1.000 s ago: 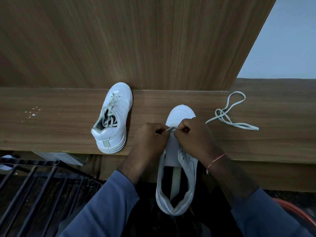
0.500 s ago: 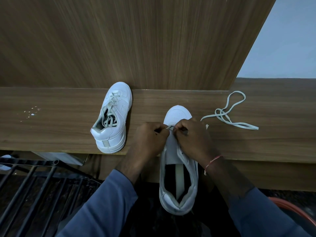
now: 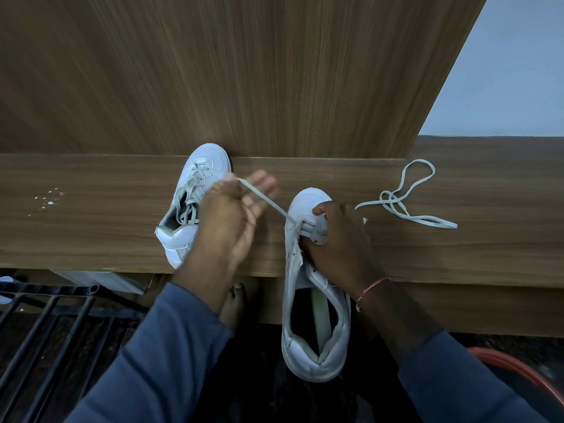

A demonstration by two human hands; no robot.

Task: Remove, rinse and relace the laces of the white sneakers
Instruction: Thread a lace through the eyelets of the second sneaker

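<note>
An unlaced white sneaker (image 3: pixel 314 346) lies with its toe on the wooden ledge (image 3: pixel 91 233) and its heel hanging over the edge toward me. My right hand (image 3: pixel 338 242) grips its upper by the front eyelets. My left hand (image 3: pixel 232 218) pinches one end of a pale lace (image 3: pixel 265 203) and holds it taut, up and to the left of the eyelets. The rest of that lace (image 3: pixel 406 206) lies looped on the ledge to the right. A second white sneaker (image 3: pixel 195 190), still laced, stands on the ledge behind my left hand.
A wooden panel (image 3: pixel 213 71) rises behind the ledge. White specks (image 3: pixel 48 199) dot the ledge at left. Black metal bars (image 3: pixel 45 331) lie below at left, an orange rim (image 3: pixel 503 364) at lower right, and a bare foot (image 3: pixel 233 306) under the ledge.
My left hand has pulled the lace end out of the eyelet, up and to the left. The lace on the ledge has been drawn closer to the shoe. My right hand stays on the sneaker.
</note>
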